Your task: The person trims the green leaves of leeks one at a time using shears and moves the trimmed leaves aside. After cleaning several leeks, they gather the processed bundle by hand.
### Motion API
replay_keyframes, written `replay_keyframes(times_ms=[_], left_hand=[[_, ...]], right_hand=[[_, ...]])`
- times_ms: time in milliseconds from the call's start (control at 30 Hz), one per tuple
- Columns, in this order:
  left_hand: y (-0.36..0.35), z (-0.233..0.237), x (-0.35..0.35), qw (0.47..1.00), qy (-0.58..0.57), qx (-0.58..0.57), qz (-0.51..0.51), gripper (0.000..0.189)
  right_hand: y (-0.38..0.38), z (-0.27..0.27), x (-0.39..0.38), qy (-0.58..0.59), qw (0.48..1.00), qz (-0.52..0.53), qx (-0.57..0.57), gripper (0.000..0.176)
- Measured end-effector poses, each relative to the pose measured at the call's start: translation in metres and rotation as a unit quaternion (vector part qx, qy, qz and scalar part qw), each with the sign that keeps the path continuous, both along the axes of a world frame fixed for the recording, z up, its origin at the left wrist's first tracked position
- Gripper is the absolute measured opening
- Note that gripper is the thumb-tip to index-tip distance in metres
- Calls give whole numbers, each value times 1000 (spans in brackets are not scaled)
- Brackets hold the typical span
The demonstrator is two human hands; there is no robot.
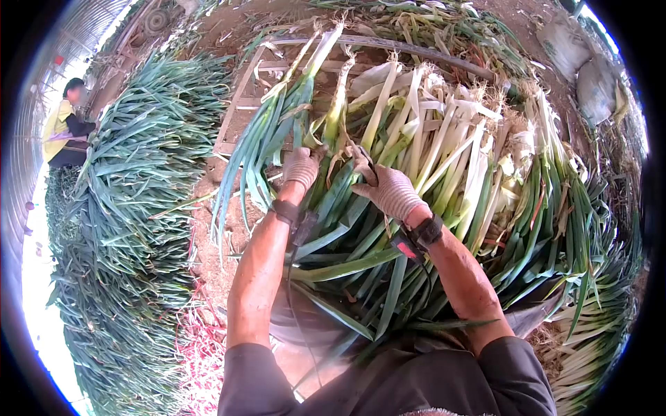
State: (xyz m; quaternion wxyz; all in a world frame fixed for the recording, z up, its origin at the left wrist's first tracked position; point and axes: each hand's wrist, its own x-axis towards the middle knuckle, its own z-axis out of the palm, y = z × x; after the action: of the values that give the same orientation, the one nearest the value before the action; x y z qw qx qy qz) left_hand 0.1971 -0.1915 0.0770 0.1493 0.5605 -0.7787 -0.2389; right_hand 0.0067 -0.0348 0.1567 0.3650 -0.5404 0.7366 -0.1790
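Both hands wear striped, pale gloves and work over a pile of leeks (433, 149) with white stems and roots pointing away. My left hand (301, 168) is closed at the green part of a leek (335, 118); its fingertips are partly hidden. Just to the right, my right hand (388, 188) has its fingers closed round a dry, brownish leaf (362, 163) at the leek stems. Several separate leeks (277, 121) lie on the wooden frame beyond my left hand, their green leaves hanging to the left.
A wooden slatted frame (239, 104) lies under the leeks. On the left stretches a long heap of green leeks (139, 201), with a person (64, 132) behind it. Red and white strips (201, 353) cover the ground at lower left. Sacks (595, 90) stand at upper right.
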Motion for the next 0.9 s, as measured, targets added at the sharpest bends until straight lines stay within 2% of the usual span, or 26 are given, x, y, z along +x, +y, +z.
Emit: replay_keyframes(times_ms=[367,533,700,800,900], left_hand=[[1,-5,4,997,71,-25,-21,57],[-1,-6,6,998,41,-8,-42,53],[4,8,3,998,18,57,-18,55],[0,-3,6,999,20,36,-32,47],[4,3,3,999,14,49,-9,57]], right_hand=[[-49,-9,-16,19,999,8,-40,54],[-83,-27,-28,28,995,10,-95,55],[-118,-43,-43,34,997,-28,-57,64],[-138,-45,-51,66,996,-24,-60,69],[-158,-62,-60,52,995,-42,-68,73]])
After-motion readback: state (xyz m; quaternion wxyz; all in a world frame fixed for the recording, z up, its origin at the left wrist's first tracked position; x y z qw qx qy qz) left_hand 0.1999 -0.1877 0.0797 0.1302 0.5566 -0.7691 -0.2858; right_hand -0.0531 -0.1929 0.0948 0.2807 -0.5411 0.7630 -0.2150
